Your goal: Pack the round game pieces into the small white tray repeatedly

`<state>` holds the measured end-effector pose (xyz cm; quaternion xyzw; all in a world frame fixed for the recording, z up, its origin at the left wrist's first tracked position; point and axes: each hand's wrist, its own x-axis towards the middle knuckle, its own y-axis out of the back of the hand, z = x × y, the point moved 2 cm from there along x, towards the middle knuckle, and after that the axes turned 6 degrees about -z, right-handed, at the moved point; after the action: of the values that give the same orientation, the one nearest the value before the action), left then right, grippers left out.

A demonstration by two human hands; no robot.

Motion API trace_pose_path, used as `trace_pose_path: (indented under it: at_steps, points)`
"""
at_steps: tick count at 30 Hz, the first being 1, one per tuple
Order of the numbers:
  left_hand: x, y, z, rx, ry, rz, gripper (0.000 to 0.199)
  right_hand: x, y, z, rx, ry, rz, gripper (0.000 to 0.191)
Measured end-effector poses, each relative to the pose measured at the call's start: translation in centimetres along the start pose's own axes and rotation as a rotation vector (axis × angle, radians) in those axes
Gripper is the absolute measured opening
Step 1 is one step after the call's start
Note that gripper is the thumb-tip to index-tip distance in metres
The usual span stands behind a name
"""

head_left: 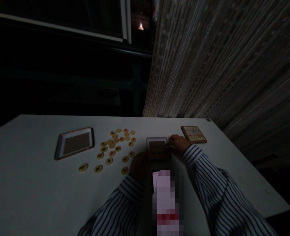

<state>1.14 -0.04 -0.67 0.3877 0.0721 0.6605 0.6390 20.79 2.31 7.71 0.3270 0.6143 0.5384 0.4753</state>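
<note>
A small open box (157,139) with a pale inner wall sits on the table between my hands. Rows of round xiangqi pieces (156,150) lie at its near side. My right hand (180,143) has its fingers curled at the box's right rim. On the left, my left hand (138,164) is in deep shadow beside the box, its fingers mostly hidden. Many more round wooden xiangqi pieces (112,153), with black or red characters or blank faces up, are scattered left of my left hand.
The white table (48,196) also holds an open tray-like lid (77,143) at left and a flat printed box (194,134) at right. A lit phone (163,186), partly pixelated, lies close to me. A strand curtain (184,59) hangs behind the table.
</note>
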Motion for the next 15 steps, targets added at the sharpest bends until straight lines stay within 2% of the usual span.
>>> trace_pose_path:
  at_steps: [6,15]
  points:
    - [0.25,0.5,0.55,0.008,0.019,-0.049,0.022,-0.15,-0.17,-0.01,0.012,-0.007,0.022,0.025]
    - [-0.02,0.97,0.97,-0.005,0.029,-0.038,0.024,-0.33,-0.2,0.07,0.002,-0.064,0.11,0.026]
